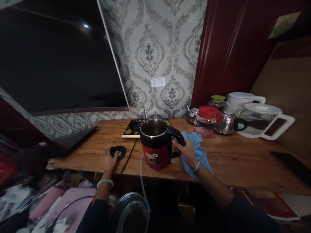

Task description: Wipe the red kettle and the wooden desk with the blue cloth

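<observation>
A red and black electric kettle [156, 152] stands upright at the front of the wooden table, its top uncovered and its steel inside showing. My right hand [186, 150] is wrapped round its black handle. To the left, my left hand [109, 160] grips a round black lid [120, 154] by its edge, thumb on top, low over the tabletop. Underneath my right wrist lies a crumpled light blue cloth [194, 142]. A black induction cooker [131, 127] sits behind the kettle, partly hidden by it.
On the right stand a glass pot with a red lid [206, 121], a steel teapot [225, 123] and a large white-handled jug [259, 119]. A dark flat slab [291, 165] lies at far right. Below the table edge are a thin clear hose [143, 181] and a round metal-rimmed vessel [131, 210].
</observation>
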The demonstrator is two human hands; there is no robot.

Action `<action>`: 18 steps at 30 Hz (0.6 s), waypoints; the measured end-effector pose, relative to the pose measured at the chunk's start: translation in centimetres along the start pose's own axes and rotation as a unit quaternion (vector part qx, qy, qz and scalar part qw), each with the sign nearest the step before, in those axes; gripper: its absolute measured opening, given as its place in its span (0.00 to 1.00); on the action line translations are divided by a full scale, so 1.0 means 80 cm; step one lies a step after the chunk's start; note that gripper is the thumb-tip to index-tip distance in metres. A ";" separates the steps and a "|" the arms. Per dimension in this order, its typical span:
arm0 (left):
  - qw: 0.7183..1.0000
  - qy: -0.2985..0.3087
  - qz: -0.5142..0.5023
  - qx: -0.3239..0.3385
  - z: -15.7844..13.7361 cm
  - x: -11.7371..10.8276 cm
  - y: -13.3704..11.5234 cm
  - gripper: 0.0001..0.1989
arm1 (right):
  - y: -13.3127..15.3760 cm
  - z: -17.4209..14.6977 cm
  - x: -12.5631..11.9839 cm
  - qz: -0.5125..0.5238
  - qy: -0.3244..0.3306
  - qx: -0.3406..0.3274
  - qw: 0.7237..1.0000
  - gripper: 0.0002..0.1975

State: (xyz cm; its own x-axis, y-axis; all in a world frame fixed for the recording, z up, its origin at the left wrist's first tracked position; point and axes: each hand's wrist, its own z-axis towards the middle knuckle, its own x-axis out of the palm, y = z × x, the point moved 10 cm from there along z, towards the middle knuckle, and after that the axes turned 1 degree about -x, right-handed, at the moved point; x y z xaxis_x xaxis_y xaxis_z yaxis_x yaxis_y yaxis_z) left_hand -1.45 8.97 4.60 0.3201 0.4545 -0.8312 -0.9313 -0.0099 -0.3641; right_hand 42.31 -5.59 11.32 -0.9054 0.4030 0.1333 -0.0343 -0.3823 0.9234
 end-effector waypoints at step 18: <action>0.963 0.020 -0.151 -0.221 0.010 0.001 0.054 0.43 | -0.007 0.006 -0.017 -0.002 -0.027 0.008 1.000 0.20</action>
State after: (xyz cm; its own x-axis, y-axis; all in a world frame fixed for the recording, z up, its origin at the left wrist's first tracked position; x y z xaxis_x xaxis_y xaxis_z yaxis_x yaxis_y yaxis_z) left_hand -5.62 9.70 3.28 0.5796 0.4610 -0.6720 -0.6331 -0.2645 -0.7275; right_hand 43.75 -5.49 10.82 -0.8811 0.4493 0.1477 -0.0316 -0.3675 0.9295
